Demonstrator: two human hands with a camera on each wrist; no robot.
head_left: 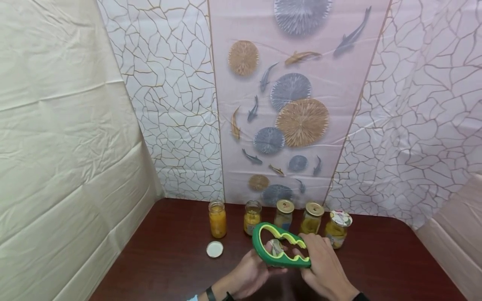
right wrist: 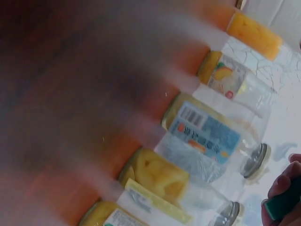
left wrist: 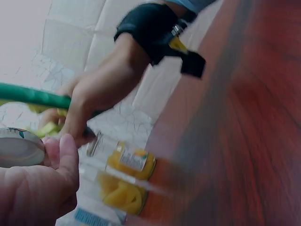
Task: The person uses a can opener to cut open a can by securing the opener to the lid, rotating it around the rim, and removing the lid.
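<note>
My right hand (head_left: 324,261) grips the handle end of a green jar opener (head_left: 257,244) with a yellow-green scalloped inner edge. The opener is held above the table, in front of the jars. Beneath its loop, my left hand (head_left: 249,272) pinches a jar lid (head_left: 276,247) with a printed top. In the left wrist view this lid (left wrist: 21,149) is at the left edge, between thumb and fingers. At the right edge of the right wrist view, fingertips (right wrist: 277,186) curl round the green handle (right wrist: 284,202).
A row of jars stands at the back: an uncapped orange-filled jar (head_left: 217,221), an uncapped jar with yellow fruit (head_left: 251,219), two gold-lidded jars (head_left: 284,219) (head_left: 311,221) and a printed-lid jar (head_left: 336,234). A white lid (head_left: 214,249) lies on the dark red table (head_left: 162,259).
</note>
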